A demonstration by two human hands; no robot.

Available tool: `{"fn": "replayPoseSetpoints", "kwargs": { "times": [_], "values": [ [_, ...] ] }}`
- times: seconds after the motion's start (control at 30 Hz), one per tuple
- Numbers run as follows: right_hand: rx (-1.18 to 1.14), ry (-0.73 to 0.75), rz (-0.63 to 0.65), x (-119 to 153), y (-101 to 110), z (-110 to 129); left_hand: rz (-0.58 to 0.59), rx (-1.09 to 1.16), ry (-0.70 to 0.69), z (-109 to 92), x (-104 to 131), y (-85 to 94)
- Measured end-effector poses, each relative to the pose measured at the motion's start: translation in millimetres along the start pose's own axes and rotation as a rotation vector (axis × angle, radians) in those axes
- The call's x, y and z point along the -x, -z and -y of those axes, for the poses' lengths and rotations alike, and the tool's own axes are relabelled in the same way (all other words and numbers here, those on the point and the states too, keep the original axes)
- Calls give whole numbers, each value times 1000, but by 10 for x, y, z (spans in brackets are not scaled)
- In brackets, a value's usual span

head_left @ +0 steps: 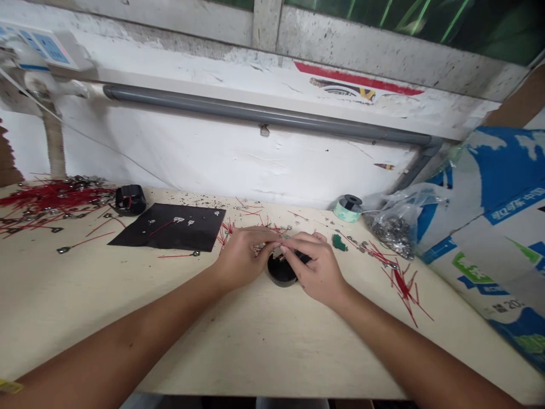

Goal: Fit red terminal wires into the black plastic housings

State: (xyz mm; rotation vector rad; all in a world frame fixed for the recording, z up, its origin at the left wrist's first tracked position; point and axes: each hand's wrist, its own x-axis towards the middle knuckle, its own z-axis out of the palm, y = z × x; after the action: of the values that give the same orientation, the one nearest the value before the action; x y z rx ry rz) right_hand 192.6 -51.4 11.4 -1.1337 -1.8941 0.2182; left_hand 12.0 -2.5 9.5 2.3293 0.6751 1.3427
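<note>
My left hand [242,253] and my right hand [317,264] meet fingertip to fingertip near the middle of the table. Both are closed in a pinch. A thin red wire shows at the left fingertips; whatever small piece lies between the right fingers is mostly hidden by them. Just below the fingertips stands a round black container [283,279], partly covered by my right hand. Loose red wires [225,232] lie behind and beside my left hand. To its left is a flat black sheet [170,230] with a few small metal pieces and a red wire on it.
A heap of red wires with metal ends [55,196] and a black block-shaped part [130,200] lie at the left. Further right are a tape roll [347,211], a green piece [339,242], a plastic bag of metal parts [395,230], red wires [402,287] and a blue-white box [489,227].
</note>
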Motion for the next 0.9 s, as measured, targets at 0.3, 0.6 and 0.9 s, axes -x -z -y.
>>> {"fn": "replayPoseSetpoints", "kwargs": {
  "times": [0.3, 0.6, 0.9],
  "values": [
    [-23, -3, -12, -9, -7, 26, -10, -12, 37, -34, -11, 6],
    [57, 5, -19, 0, 0, 71, -4, 15, 48, -41, -18, 5],
    [63, -4, -24, 3, -5, 82, -10, 3, 76, -36, -17, -3]
  ]
}}
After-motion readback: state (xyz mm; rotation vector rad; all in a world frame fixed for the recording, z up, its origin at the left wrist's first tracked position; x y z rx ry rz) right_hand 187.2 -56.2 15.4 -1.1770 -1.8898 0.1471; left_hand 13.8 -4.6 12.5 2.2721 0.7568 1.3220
